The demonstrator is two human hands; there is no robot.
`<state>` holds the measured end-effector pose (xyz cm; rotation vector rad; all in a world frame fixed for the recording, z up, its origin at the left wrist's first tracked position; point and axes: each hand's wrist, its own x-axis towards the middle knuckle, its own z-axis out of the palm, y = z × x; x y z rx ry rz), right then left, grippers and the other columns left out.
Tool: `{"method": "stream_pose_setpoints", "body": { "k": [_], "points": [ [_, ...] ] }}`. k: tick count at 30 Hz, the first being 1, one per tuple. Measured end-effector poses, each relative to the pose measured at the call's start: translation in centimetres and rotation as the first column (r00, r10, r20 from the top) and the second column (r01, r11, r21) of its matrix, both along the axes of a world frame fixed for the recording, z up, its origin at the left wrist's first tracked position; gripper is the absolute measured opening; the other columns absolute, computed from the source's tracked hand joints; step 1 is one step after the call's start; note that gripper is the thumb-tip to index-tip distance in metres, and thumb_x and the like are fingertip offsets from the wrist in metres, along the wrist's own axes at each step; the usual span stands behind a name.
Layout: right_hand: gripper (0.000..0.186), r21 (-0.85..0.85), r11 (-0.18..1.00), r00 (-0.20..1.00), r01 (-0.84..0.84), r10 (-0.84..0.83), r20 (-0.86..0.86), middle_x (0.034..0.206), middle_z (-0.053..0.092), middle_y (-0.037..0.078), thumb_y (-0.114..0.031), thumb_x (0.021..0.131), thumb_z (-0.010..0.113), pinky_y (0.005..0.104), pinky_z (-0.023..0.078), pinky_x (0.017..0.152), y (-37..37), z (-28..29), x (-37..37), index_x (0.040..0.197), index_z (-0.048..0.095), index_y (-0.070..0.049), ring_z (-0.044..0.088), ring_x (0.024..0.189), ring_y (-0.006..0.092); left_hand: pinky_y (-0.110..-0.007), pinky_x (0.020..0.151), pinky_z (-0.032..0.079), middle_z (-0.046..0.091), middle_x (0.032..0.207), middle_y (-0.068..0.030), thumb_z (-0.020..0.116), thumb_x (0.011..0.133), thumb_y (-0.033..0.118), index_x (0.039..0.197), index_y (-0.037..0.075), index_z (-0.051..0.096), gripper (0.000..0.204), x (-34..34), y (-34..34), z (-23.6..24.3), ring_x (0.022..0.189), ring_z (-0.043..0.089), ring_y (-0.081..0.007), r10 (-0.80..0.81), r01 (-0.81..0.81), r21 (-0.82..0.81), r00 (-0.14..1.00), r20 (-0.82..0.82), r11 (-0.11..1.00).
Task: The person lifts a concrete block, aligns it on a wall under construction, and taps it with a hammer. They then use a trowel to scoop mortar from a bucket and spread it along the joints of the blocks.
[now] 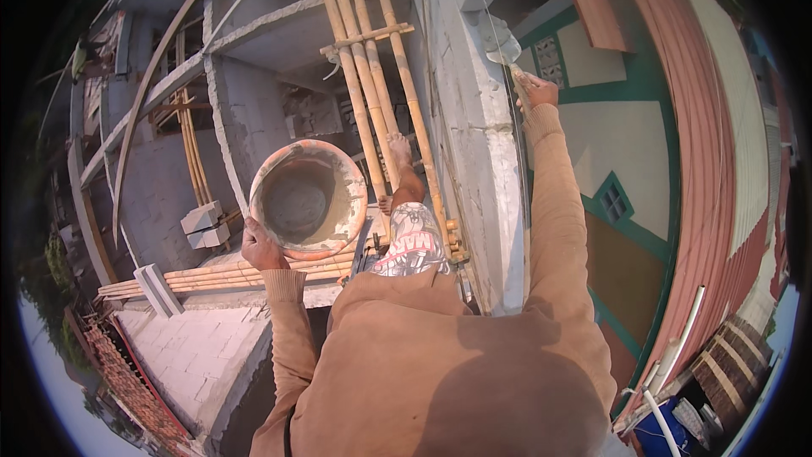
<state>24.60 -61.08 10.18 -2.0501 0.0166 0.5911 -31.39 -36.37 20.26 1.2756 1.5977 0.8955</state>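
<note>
My left hand (261, 247) grips the near-left rim of an orange bucket (350, 196). Grey wet mortar (296, 203) lies in the bottom of it and is smeared up its sides. On the right, my outstretched right hand (539, 95) is closed around the handle of a trowel (502, 49). The trowel's blade is at the side of the block wall (469, 144), near its far end. Whether mortar sits on the blade I cannot tell. A thin string runs along the wall beside my right hand.
My bare feet stand on bamboo poles (372, 110) lashed into a scaffold high up. More bamboo poles (211, 279) cross at the left, with grey blocks (205, 225) beyond them. Concrete beams frame a drop to the left. Right of the wall is a lower green-and-cream building (613, 140).
</note>
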Motion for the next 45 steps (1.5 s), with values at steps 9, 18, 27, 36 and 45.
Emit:
{"method": "stream_pose_setpoints", "body": {
  "k": [9,18,27,36,45],
  "points": [
    [0.038,-0.147,0.987,0.997,-0.06,0.054,-0.046,0.084,0.075,0.012,-0.03,0.083,0.08,0.0338,0.05,0.054,-0.4,-1.6,0.8,0.111,0.075,-0.005,0.065,0.057,0.0172,-0.024,0.056,0.034,0.05,0.067,0.0051,0.053,0.105,0.036,0.073,0.004,0.059,0.045,-0.2,-0.7,-0.2,0.063,0.041,-0.0049,-0.012,0.011,-0.005,1.0,-0.007,1.0],
    [0.036,-0.256,0.958,0.98,-0.13,0.164,0.116,0.104,0.074,0.019,-0.031,0.084,0.078,0.0342,0.054,0.085,-8.3,-3.9,-5.1,0.112,0.075,-0.009,0.073,0.093,0.0262,-0.026,0.067,0.048,0.068,0.086,-0.0044,0.049,0.106,0.038,0.099,-0.004,0.069,0.047,-0.3,-1.1,-0.4,0.075,0.059,-0.0089,-0.107,0.101,-0.066,0.991,-0.081,0.993],
    [0.044,-0.325,0.94,0.956,-0.104,0.185,0.228,0.113,0.071,0.02,-0.037,0.085,0.073,0.0408,0.051,0.096,-3.1,-1.4,-5.3,0.117,0.072,-0.007,0.067,0.107,0.0363,-0.024,0.056,0.042,0.061,0.071,0.0014,0.052,0.105,0.037,0.083,0.001,0.067,0.046,-0.7,-1.3,-1.9,0.062,0.05,-0.0049,-0.141,0.136,-0.059,0.985,-0.103,0.989],
    [0.049,-0.464,0.886,0.925,-0.029,0.2,0.323,0.113,0.07,0.02,-0.044,0.084,0.071,0.0433,0.05,0.098,1.0,-0.4,-1.8,0.118,0.072,-0.008,0.066,0.107,0.038,-0.025,0.057,0.042,0.063,0.071,0.0002,0.055,0.104,0.036,0.08,0.0,0.067,0.045,-0.7,-1.4,-1.0,0.063,0.051,-0.0062,-0.116,0.116,-0.011,0.984,-0.136,0.993],
    [0.053,-0.741,0.65,0.867,-0.166,0.454,0.205,0.111,0.07,0.02,-0.052,0.092,0.058,0.0467,0.051,0.093,-7.4,0.3,-12.0,0.129,0.066,-0.016,0.066,0.103,0.04,-0.025,0.054,0.04,0.059,0.067,0.0014,0.052,0.104,0.039,0.074,0.002,0.063,0.049,-1.2,-2.8,-1.8,0.06,0.048,-0.0057,-0.045,0.043,-0.022,0.994,-0.103,0.999]
  ]
}}
